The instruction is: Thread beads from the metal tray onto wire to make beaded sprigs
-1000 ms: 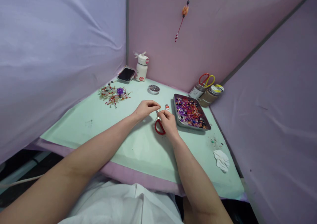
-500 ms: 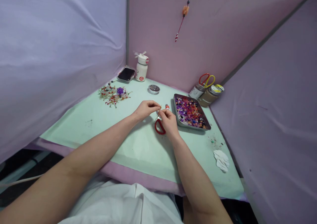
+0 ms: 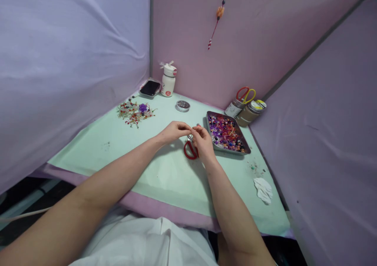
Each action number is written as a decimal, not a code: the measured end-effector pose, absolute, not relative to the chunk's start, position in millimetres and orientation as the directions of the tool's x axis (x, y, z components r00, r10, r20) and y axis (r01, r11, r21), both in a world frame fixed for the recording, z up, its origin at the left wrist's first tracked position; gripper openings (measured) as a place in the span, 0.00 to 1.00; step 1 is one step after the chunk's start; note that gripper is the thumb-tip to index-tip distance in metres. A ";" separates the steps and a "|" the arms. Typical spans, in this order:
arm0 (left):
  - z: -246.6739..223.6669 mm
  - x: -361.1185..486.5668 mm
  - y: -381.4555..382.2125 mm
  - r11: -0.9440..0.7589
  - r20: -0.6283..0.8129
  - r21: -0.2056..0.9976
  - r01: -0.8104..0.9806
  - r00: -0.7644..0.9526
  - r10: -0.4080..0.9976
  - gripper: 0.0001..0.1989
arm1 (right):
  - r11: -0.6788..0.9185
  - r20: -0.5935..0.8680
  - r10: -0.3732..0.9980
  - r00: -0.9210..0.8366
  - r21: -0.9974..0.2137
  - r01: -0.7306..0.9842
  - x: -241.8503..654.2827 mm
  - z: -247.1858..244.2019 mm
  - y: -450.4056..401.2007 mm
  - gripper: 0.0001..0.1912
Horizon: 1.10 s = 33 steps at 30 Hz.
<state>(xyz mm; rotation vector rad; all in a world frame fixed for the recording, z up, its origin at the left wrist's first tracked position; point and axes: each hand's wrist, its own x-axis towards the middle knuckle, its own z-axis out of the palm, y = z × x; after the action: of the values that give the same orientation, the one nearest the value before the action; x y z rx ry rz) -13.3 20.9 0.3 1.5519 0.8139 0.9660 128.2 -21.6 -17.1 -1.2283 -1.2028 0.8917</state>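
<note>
My left hand (image 3: 176, 132) is closed in a pinch over the middle of the table, its fingertips meeting those of my right hand (image 3: 202, 140), which also pinches. Whatever lies between the fingertips is too small to make out. Under and just in front of the hands are scissors with red handles (image 3: 190, 151), lying on the table, their blades partly hidden by the fingers. Right of my right hand stands a metal tray (image 3: 228, 152) of purple, orange and dark beads with red threads. Behind the hands sits a small round container (image 3: 183, 106).
Beaded strings (image 3: 136, 113) lie at the left; a phone (image 3: 150, 88) and white bottle (image 3: 169, 81) stand behind. Two jars (image 3: 249, 115), one holding scissors, are at the back right. A white crumpled cloth (image 3: 263, 190) lies right. A beaded cord (image 3: 220, 13) hangs ahead.
My right hand has shifted slightly right and upward, showing more of the red scissor handles. My left hand has barely moved, and its fingertips still meet the right ones.
</note>
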 end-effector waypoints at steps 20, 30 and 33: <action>7.7 -18.4 17.7 0.117 -0.152 0.988 0.099 0.582 0.799 0.11 | 0.256 0.116 0.947 0.301 -0.839 -0.481 140.3 -3.1 -17.8 0.11; 3.7 -15.5 21.4 0.129 -0.106 0.991 -0.022 0.440 0.892 0.11 | 0.276 0.080 0.924 0.375 -0.818 -0.505 143.6 -5.1 -14.7 0.12; 3.9 -14.8 20.6 0.135 -0.110 0.990 -0.029 0.433 0.895 0.11 | 0.286 0.085 0.917 0.390 -0.820 -0.496 143.1 -4.2 -14.9 0.13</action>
<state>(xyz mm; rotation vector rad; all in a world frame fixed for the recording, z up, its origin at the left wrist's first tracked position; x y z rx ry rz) -14.8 20.6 3.9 1.2544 0.8952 0.8185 143.1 -14.9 -4.2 -0.8013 -0.6282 1.0311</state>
